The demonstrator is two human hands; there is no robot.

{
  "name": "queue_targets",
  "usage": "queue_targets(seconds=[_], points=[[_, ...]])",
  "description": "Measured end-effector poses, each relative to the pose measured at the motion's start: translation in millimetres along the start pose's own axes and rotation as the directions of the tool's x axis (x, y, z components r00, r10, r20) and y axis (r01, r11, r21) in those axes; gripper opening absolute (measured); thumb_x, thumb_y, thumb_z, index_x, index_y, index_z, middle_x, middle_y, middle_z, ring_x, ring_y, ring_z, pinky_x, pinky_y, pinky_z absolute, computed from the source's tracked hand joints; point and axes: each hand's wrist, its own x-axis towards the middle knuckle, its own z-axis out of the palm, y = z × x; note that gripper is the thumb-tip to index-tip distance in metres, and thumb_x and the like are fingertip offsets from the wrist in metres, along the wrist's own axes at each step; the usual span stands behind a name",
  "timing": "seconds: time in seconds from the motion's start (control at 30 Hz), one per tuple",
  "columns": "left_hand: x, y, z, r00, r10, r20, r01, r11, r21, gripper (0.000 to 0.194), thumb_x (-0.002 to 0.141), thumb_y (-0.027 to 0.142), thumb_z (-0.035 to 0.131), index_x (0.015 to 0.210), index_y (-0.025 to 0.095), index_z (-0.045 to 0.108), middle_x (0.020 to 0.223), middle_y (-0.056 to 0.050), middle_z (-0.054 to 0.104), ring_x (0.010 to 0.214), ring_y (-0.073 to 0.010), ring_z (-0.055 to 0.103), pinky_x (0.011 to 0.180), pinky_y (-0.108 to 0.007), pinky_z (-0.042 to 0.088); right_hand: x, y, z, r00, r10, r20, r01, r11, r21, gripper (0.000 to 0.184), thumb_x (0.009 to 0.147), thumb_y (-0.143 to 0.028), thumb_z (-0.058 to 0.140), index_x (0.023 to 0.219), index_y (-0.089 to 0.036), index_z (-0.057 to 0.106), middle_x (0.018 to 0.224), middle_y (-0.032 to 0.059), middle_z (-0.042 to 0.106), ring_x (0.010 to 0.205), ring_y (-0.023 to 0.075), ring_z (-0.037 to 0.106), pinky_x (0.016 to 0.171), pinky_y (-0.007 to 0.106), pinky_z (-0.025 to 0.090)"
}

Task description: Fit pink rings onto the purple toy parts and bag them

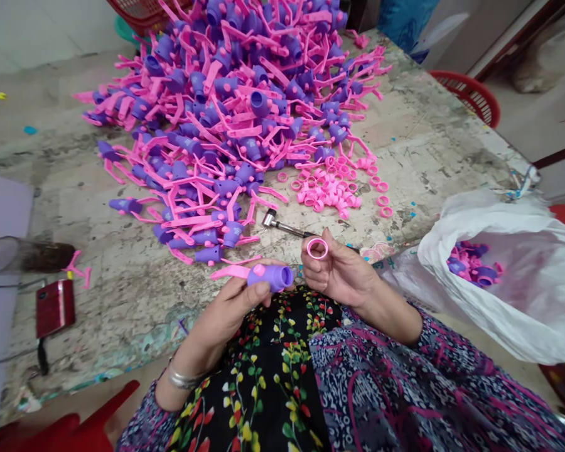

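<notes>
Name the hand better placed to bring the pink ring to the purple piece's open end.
Probably the right hand: it holds the pink ring, and the purple piece in the left hand has its open end facing that way.

Ahead of the left hand point(240, 298), a heap of toy parts point(258, 103) blocks the way; to its left, open tabletop point(136, 276) runs toward a red case point(55, 307). Ahead of the right hand point(343, 270) lie a hammer point(289, 228) and rings point(327, 185); rightward, a bag point(527, 320) gapes.
</notes>
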Motion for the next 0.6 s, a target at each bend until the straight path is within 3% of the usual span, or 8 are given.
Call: queue_targets(seconds=[0.13,0.3,0.43,0.6], points=[[1.0,-0.6,1.4,0.998,-0.005,-0.061,0.005,1.0,0.004,0.04,0.088,0.055,0.06,0.081,0.017,0.071,0.075,-0.005,0.061,0.076,-0.0204,0.052,0.075,-0.033,0.04,1.4,1.2,-4.4,0.999,0.016,0.034,-0.017,1.0,0.008,0.036,0.084,-0.05,0.072,0.08,-0.015,0.064,0.065,-0.0011,0.067,0.049,0.0052,0.057,0.05,0.016,0.048],[3.0,-3.4,1.6,0.997,0.01,-0.075,-0.009,1.0,0.026,0.041,0.09,0.053,0.058,0.072,0.017,0.066,0.071,-0.004,0.059,0.075,-0.0194,0.051,0.074,-0.032,0.039,3.1,3.6,-4.6,0.999,-0.027,0.026,0.027,1.0,-0.011,0.025,0.08,-0.034,0.08,0.093,-0.017,0.066,0.072,-0.0011,0.071,0.059,0.0067,0.066,0.058,0.016,0.055],[4.8,-4.7,2.4,0.992,-0.047,-0.116,0.048,0.999,0.011,0.042,0.09,0.052,0.058,0.068,0.017,0.062,0.069,-0.003,0.057,0.072,-0.0181,0.051,0.072,-0.031,0.039,4.0,4.6,-1.9,0.997,-0.077,-0.019,0.076,0.995,-0.062,0.02,0.079,-0.021,0.081,0.092,-0.018,0.066,0.083,-0.0025,0.072,0.063,0.0054,0.068,0.063,0.016,0.058],[8.2,-3.1,4.1,0.994,-0.041,-0.101,0.039,0.999,-0.031,0.045,0.09,0.052,0.058,0.062,0.018,0.058,0.061,-0.001,0.051,0.065,-0.0161,0.046,0.068,-0.031,0.035,3.4,3.9,-1.2,0.997,-0.072,-0.009,0.071,0.994,-0.084,0.027,0.074,-0.014,0.082,0.099,-0.017,0.071,0.087,-0.0022,0.073,0.071,0.006,0.071,0.072,0.015,0.059]])
